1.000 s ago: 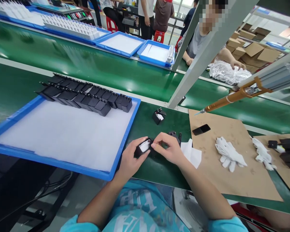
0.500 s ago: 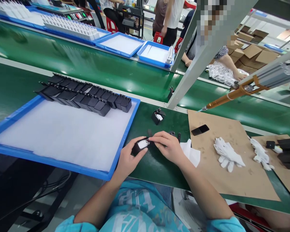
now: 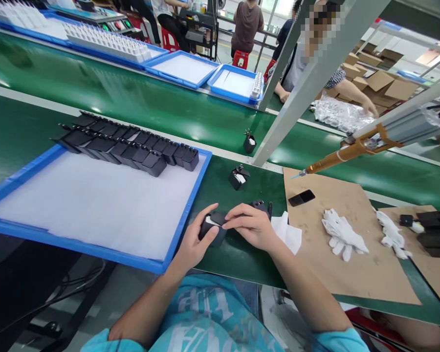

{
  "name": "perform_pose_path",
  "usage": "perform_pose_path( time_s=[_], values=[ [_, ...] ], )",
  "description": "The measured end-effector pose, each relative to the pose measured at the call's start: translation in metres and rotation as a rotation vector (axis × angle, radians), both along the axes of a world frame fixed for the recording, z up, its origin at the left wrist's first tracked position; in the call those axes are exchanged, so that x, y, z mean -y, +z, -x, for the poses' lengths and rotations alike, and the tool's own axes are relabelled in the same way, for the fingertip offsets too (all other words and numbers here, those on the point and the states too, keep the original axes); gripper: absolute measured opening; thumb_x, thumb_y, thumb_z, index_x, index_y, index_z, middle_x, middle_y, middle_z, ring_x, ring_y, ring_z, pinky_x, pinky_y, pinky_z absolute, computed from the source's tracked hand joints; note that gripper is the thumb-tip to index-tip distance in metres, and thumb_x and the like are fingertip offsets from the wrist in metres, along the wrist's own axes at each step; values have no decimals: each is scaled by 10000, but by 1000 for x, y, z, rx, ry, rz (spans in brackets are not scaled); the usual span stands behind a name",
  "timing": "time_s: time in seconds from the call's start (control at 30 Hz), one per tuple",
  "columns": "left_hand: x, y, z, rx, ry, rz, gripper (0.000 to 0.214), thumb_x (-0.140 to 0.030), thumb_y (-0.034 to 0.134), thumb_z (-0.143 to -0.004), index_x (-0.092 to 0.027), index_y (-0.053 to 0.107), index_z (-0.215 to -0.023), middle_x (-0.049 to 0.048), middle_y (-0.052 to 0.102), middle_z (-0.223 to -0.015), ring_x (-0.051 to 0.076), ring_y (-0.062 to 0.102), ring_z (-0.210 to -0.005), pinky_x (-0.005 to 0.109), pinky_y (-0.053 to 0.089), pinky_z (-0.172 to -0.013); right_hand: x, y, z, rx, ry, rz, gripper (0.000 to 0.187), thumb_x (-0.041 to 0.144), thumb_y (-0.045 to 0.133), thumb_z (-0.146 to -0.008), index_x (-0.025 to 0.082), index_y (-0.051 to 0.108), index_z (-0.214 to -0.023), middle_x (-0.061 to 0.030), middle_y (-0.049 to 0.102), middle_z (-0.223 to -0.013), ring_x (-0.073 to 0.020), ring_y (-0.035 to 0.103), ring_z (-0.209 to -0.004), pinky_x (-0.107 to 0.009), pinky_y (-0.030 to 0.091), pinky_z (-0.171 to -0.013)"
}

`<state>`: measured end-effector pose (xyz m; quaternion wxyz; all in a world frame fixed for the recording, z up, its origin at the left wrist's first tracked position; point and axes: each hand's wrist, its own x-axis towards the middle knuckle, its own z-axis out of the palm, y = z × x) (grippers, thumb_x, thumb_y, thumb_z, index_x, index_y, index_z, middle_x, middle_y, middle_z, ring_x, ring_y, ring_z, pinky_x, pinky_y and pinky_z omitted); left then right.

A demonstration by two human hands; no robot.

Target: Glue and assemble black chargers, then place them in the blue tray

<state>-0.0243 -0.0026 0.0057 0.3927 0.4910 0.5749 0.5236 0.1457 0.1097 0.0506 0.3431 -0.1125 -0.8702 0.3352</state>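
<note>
My left hand (image 3: 192, 247) grips a small black plastic housing (image 3: 206, 228), thumb in front and fingers behind. A strip of white shows inside it. A flat black cover (image 3: 217, 218) lies over the housing's top, tilted or partly seated; I cannot tell which. My right hand (image 3: 253, 227) pinches this cover at its right edge. Behind the hands stands an open black housing (image 3: 238, 178) with white inside and its lid aslant. Just past my right hand lies another black part (image 3: 257, 204), partly hidden, beside white paper (image 3: 288, 233).
At left, a blue tray (image 3: 185, 230) carries rows of black housings (image 3: 154, 161). Brown cardboard (image 3: 381, 274) at right bears a phone (image 3: 301, 197) and white gloves (image 3: 342, 234). A slanted metal post (image 3: 300, 102) and an orange-handled driver (image 3: 330, 160) overhang the bench. A co-worker's hand (image 3: 368, 106) is beyond.
The black cover has come over the housing, hiding most of the white inside. My right hand stays close beside it. On the green belt, a black unit has moved left, out from behind the post.
</note>
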Motion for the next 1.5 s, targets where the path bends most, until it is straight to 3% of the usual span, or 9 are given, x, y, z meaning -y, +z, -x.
perform_pose_path(
  time_s=[0.43, 0.77, 0.9, 1.0, 1.07, 1.17, 1.3, 1.4, 1.5],
  values=[
    [1, -1, -1, 62, -79, -17, 428, -378, 487, -966, -308, 466, -1388, 15, 538, -1386, 206, 526, -1205, 302, 394, -1032, 5, 1, 2, 3, 31, 79, 260, 79, 518, -907, 218, 737, -896, -54, 691, -929, -128, 663, -881, -258, 553, -783],
    [4, -4, -2, 72, -48, -101, 277, -354, 483, -964, -254, 556, -1212, 33, 629, -1117, 185, 596, -1011, 290, 466, -897, 13, -1, 7, -54, -10, 108, 168, 117, 560, -898, 218, 661, -987, -39, 729, -883, -136, 690, -844, -262, 568, -771],
    [1, -9, -5, -24, 65, -207, 155, -285, 503, -954, -243, 552, -1095, 31, 626, -1057, 178, 604, -1031, 299, 477, -912, 7, 8, -3, 63, -57, 194, 233, 199, 520, -932, 244, 611, -1142, -83, 672, -1170, -168, 696, -950, -330, 580, -837],
    [-4, -13, -9, -122, 142, -287, 146, -232, 530, -935, -241, 527, -1081, 38, 629, -1090, 172, 613, -1056, 315, 487, -928, -21, 27, -1, 87, -245, 258, 250, 278, 490, -947, 262, 570, -1183, -95, 586, -1279, -182, 687, -970, -343, 591, -803],
    [-7, -15, -11, -198, 140, -311, 163, -212, 549, -918, -233, 526, -1078, 51, 635, -1120, 177, 624, -1060, 331, 502, -920, -53, 41, 15, 189, -375, 177, 267, 323, 469, -950, 260, 548, -1197, -89, 603, -1226, -193, 667, -999, -334, 584, -795],
    [-10, -17, -13, -297, 120, -328, 172, -193, 562, -901, -223, 540, -1069, 64, 655, -1136, 195, 640, -1064, 375, 515, -925, -115, 57, 65, 613, -523, -43, 388, 344, 430, -954, 248, 438, -1330, -92, 533, -1342, -189, 625, -1083, -309, 548, -866],
    [-10, -20, -15, -321, 103, -284, 157, -182, 575, -880, -217, 551, -1031, 68, 682, -1109, 213, 661, -1036, 404, 538, -902, -182, 59, 145, 803, -625, -63, 554, 364, 568, -899, 179, 400, -1394, -172, 544, -1320, -290, 608, -1109, -420, 527, -891],
    [-10, -20, -15, -286, 92, -242, 153, -179, 585, -859, -215, 540, -1000, 82, 674, -1114, 214, 670, -1001, 374, 566, -831, -201, 55, 186, 881, -649, -72, 432, 362, 582, -915, 168, 508, -1294, -125, 580, -1259, -242, 620, -1061, -437, 545, -872],
    [-11, -16, -15, -286, 86, -242, 166, -154, 591, -820, -224, 527, -957, 79, 667, -1056, 221, 666, -970, 372, 568, -799, -201, 57, 200, 912, -601, -117, 350, 350, 580, -923, 164, 561, -1219, -88, 599, -1220, -211, 624, -1037, -427, 550, -870]
  ],
)
